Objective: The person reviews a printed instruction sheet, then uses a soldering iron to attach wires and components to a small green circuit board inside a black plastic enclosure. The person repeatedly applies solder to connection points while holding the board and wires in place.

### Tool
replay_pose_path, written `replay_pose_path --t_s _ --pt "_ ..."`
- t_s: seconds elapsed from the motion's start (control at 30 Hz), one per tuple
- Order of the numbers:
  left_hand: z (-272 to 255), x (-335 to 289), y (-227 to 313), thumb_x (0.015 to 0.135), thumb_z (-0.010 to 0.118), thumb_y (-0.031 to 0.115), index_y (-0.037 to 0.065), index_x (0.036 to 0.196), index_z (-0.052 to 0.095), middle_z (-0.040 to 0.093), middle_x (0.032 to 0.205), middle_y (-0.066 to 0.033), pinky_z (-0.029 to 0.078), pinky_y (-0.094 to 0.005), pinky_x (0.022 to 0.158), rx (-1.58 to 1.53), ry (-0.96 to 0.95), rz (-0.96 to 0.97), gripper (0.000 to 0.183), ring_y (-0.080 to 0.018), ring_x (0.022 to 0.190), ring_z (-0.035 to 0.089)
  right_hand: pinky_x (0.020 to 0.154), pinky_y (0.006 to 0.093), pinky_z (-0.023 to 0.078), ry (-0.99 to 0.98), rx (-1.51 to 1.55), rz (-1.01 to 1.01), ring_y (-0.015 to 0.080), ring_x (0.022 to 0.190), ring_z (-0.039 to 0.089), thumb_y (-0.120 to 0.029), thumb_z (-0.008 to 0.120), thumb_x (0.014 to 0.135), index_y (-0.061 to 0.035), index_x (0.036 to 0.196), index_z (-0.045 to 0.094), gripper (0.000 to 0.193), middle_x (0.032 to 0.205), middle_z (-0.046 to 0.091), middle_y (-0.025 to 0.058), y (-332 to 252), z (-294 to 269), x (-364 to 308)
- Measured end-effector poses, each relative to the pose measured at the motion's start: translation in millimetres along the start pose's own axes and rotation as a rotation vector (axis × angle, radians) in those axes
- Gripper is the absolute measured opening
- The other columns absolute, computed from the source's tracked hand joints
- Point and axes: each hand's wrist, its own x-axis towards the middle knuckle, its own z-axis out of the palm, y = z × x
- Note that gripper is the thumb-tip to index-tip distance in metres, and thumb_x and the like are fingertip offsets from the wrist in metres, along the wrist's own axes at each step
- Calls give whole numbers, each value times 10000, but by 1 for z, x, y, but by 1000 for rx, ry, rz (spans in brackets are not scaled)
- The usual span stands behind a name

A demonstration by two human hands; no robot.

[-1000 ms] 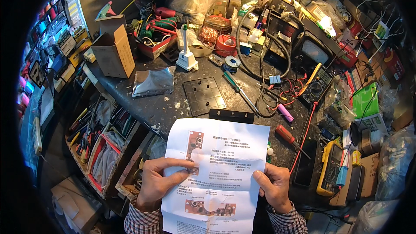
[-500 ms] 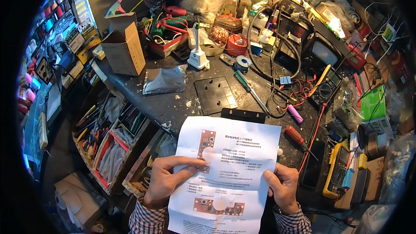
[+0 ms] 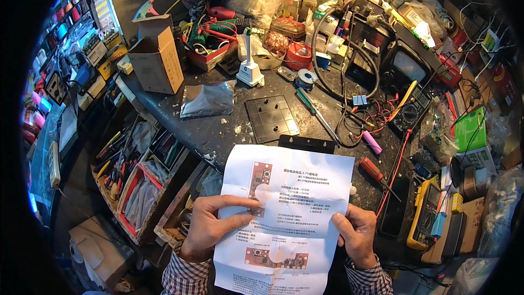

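A white printed instruction sheet (image 3: pixel 305 224) with pictures of orange-brown circuit boards is held up near the lower middle, in front of the bench. My left hand (image 3: pixel 218 224) is at its left edge; its index finger and thumb lie across the front, the fingertip on the upper board picture. The other left fingers are hidden behind the paper. At the right edge, my right hand (image 3: pixel 355 235) pinches the sheet, thumb in front and fingers curled behind. Just beyond the sheet lie a black plastic panel (image 3: pixel 272 119) with small posts and a black bracket-like strip (image 3: pixel 307 144), partly covered by the paper.
On the dark bench (image 3: pixel 213 136) are a silver bag (image 3: pixel 207 100), an open carton (image 3: pixel 157 60), a green-handled screwdriver (image 3: pixel 316 113), a red-handled screwdriver (image 3: pixel 372 170), a purple cylinder (image 3: pixel 372 142) and a yellow multimeter (image 3: pixel 423 216). Tool drawers (image 3: pixel 136 186) stand at the left.
The sheet has shifted very slightly, its top edge a little higher. My left index finger has moved slightly over the board picture; my right hand keeps its place.
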Motion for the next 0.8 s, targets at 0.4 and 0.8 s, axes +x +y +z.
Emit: replay_pose_path --t_s 0.4,0.8 --pt "0 0 -1 885 836 -3 -75 1156 786 805 1062 -248 695 -390 799 28 -1 11 286 -247 903 810 410 195 432 -11 -20 -8 48 458 575 -190 695 1069 111 1069 758 307 692 728 86 -1 -1 0" --pt "-3 -1 -2 918 813 3 -21 1199 795 808 1102 -218 692 -355 804 59 -38 36 283 -233 958 805 414 197 434 -4 -20 3 49 462 577 -166 694 1059 112 1050 760 287 702 732 91 -1 -1 -1"
